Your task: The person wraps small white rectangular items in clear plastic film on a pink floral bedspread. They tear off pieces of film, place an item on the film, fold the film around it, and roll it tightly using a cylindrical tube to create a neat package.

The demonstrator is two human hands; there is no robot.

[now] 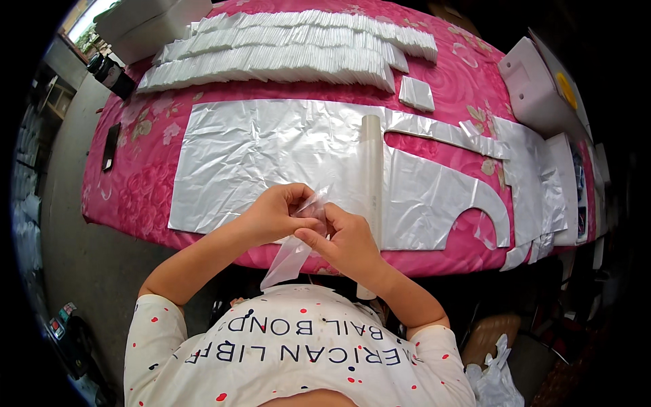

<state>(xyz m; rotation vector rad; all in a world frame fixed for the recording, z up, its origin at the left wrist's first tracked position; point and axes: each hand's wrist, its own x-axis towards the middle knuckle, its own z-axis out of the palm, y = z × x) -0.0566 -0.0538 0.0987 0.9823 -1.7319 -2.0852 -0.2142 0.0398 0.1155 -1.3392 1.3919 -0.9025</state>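
My left hand (272,214) and my right hand (347,236) meet above the table's near edge. Between their closed fingers is a small clear plastic bag (287,259), its loose end hanging toward my shirt. Beneath and beyond them a large, thin, whitish plastic sheet (264,146) lies spread out and creased. Its right part has a rounded cutout and long strips, like a disposable apron. A long pale tube or bar (371,169) rests across the sheet, right of my hands, and juts past the near edge.
Rows of folded white packets (271,64) line the back of the pink floral tablecloth (135,183). One small folded stack (416,93) sits apart. More plastic sheets (532,176) and a white foam box (536,81) are at right. A phone (111,146) and dark bottle (110,74) are left.
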